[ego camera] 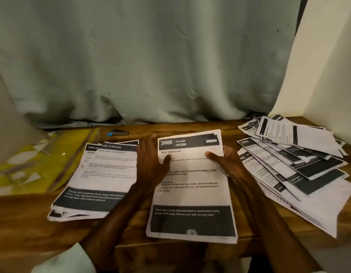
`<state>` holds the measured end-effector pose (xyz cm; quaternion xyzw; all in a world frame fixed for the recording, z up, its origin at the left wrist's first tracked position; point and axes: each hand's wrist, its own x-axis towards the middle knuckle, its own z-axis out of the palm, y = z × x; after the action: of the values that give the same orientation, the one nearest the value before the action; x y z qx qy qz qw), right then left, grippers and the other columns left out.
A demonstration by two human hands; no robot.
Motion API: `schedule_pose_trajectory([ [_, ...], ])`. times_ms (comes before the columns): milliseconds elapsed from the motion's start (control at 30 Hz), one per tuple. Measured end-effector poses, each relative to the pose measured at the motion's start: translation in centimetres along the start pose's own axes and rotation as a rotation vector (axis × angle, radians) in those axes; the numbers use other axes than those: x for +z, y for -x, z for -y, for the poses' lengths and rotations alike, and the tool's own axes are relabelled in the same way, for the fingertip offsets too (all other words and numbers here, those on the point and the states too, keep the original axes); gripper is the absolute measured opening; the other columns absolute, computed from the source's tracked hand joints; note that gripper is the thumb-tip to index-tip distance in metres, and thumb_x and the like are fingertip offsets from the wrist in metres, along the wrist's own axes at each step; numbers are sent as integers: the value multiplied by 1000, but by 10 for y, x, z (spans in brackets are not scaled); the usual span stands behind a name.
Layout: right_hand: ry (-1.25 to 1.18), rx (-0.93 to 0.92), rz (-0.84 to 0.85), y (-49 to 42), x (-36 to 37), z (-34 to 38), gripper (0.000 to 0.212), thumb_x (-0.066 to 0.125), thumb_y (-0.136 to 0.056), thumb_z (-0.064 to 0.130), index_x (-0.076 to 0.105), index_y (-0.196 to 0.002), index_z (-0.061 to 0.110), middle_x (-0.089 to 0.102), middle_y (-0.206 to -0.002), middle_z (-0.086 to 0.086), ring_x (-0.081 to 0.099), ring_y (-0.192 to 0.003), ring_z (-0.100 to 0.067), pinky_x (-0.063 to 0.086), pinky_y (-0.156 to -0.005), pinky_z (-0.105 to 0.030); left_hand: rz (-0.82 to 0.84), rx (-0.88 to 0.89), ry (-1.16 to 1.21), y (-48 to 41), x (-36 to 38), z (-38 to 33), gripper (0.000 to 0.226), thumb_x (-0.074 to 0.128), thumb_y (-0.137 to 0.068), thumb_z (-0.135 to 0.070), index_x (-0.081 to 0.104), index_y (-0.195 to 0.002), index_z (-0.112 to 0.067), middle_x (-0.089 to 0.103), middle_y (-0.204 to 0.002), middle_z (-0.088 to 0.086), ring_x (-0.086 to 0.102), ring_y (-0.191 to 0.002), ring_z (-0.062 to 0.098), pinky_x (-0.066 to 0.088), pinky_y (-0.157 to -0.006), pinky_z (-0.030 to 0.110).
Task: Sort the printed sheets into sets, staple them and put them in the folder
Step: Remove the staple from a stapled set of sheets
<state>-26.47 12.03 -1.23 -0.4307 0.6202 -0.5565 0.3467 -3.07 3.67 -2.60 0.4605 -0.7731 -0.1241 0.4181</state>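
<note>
A stack of printed sheets headed "3800 KITCHEN" (192, 196) lies in the middle of the wooden table. My left hand (151, 160) grips its upper left edge, thumb on top of the page. My right hand (224, 160) grips the upper right edge, thumb on the page too. A second pile headed "MULTI-ROOM" (99, 180) lies to the left. A loose fan of unsorted sheets (296, 168) spreads across the right side. A small stapler with a blue end (117, 133) lies at the back. The yellow clear folder (32, 162) lies at the far left.
The wooden table (32, 223) has its front edge near me. A grey-green curtain (141, 56) hangs right behind the table. A pale wall (328, 66) stands at the right, close to the fanned sheets.
</note>
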Motion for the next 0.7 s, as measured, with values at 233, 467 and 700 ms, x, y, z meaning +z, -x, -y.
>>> schedule_pose_trajectory([
  [233, 11, 14, -17, -22, 10, -23, 25, 75, -90, 25, 67, -111, 16, 77, -101, -9, 76, -84, -28, 62, -77, -52, 120, 248, 27, -32, 48, -39, 53, 66, -95, -35, 53, -140, -11, 56, -141, 11, 53, -129, 28, 50, -104, 47],
  [467, 46, 24, -33, -40, 6, -38, 8, 74, -90, 18, 70, -97, 21, 77, -95, -7, 76, -77, -20, 62, -68, -33, 234, 376, -67, -54, 94, -53, 47, 63, -100, -31, 51, -143, -14, 52, -146, 11, 48, -133, 27, 42, -109, 41],
  [700, 84, 17, 28, -49, 8, -48, 15, 75, -90, 20, 71, -104, 17, 77, -96, -1, 76, -81, -17, 61, -74, -32, 39, 421, -50, -48, 119, -28, 31, 71, -95, -27, 65, -121, -11, 65, -124, 12, 61, -114, 29, 46, -93, 33],
])
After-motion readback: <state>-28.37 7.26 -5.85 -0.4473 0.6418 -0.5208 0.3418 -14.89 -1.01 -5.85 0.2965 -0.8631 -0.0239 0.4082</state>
